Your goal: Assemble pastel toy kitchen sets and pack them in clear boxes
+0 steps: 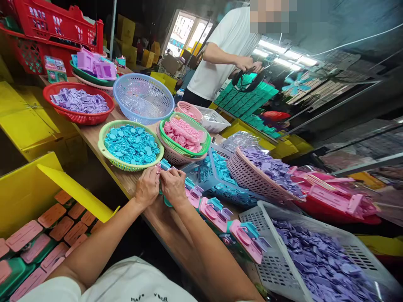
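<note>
My left hand point(147, 184) is closed, its fingertips pinching a small pink plastic part point(158, 167) just in front of the green basket. Right beside it, my right hand point(173, 183) is bent with thumb and fingers pressed together; what they hold is mostly hidden behind the fingers. A row of pink toy assemblies point(214, 214) with teal and purple pieces on top runs along the table edge point(126, 186), from my hands toward the lower right. The light green basket point(105, 147) of round teal parts stands just beyond my left hand.
A green-rimmed basket point(206, 147) holds pink pieces. Purple parts fill a red basket point(94, 118), a tilted pink basket point(252, 180) and a white crate point(269, 247). A blue basket point(141, 117) stands behind. At lower left is a yellow carton point(28, 188). A person point(223, 54) stands across the table.
</note>
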Motion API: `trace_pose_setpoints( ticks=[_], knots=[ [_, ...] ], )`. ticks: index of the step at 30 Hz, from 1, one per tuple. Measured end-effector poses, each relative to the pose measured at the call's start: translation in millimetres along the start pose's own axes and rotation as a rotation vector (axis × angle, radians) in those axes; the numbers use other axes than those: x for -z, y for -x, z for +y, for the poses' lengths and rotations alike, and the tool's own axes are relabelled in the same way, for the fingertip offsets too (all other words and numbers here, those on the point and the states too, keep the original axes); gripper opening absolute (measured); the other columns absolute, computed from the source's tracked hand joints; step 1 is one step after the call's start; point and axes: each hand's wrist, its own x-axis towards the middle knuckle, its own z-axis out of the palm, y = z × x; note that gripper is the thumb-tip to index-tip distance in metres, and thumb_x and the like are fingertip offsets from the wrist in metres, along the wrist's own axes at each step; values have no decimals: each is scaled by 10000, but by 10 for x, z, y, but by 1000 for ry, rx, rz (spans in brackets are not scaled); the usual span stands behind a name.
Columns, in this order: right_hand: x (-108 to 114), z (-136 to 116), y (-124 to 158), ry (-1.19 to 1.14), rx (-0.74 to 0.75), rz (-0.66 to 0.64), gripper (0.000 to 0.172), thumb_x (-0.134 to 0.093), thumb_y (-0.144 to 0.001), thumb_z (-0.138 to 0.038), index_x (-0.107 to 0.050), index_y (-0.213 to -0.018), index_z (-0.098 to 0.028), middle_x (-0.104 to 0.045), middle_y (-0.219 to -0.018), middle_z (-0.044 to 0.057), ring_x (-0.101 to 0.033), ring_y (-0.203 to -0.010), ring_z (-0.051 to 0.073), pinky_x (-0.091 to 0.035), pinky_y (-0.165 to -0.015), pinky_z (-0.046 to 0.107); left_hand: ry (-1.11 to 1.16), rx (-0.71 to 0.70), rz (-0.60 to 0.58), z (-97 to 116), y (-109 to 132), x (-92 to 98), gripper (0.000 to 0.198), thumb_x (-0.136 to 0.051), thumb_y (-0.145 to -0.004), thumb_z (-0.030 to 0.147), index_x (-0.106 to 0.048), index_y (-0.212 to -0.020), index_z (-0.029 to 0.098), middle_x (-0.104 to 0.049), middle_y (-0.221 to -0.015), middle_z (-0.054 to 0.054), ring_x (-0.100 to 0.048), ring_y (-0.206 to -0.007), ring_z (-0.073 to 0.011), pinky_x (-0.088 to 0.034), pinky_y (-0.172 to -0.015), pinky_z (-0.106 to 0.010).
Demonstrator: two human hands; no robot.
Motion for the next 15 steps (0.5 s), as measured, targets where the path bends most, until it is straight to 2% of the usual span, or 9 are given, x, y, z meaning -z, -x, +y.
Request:
trace_pose_setpoints(
  ticks=[3,5,7,9,12,15],
  knots=[
    [68,-22,-9,13,6,-96,217,-456,-992,-173,-673,-997,-183,-745,-925,75,-559,-995,227,-225,-952,396,-38,-19,-65,1,12,33,362,-377,-988,182,-579,-1275,95,-640,-1223,-188,-609,-1175,-279,-521,-1029,-444],
    [177,16,-67,10,46,-168,198,-483,-976,-181,-681,-978,-181,-745,-926,80,-574,-984,227,-251,-939,394,-48,-45,-120,-10,-16,125,358,-409,-965,170,-588,-1266,100,-625,-1251,-190,-601,-1195,-277,-518,-1033,-445],
    [321,118,-199,-17,105,-229,148,-553,-952,-229,-698,-946,-200,-744,-879,55,-597,-929,213,-298,-887,360,-6,-77,-175,-40,-120,289,330,-425,-955,170,-627,-1214,134,-639,-1228,-165,-625,-1152,-249,-528,-1010,-409],
    [460,256,-434,-81,170,-283,142,-578,-945,-251,-713,-974,-218,-746,-874,28,-619,-866,184,-342,-808,308,61,-63,-200,-100,-335,496,285,-449,-946,180,-680,-1112,164,-673,-1132,-130,-657,-1051,-223,-536,-970,-370],
    [533,407,-943,-123,278,-307,267,-480,-969,-146,-704,-1111,-184,-743,-1020,59,-639,-903,166,-385,-775,264,156,191,-200,-257,-832,741,176,-572,-853,154,-733,-920,177,-702,-999,-92,-654,-1003,-230,-498,-990,-357],
    [367,400,-1444,-98,399,-348,334,-550,-870,-22,-725,-1118,-163,-725,-1090,96,-634,-961,182,-399,-839,264,226,465,-263,-466,-1318,748,121,-651,-722,67,-715,-703,168,-710,-812,-70,-663,-930,-238,-495,-958,-327]
  ],
)
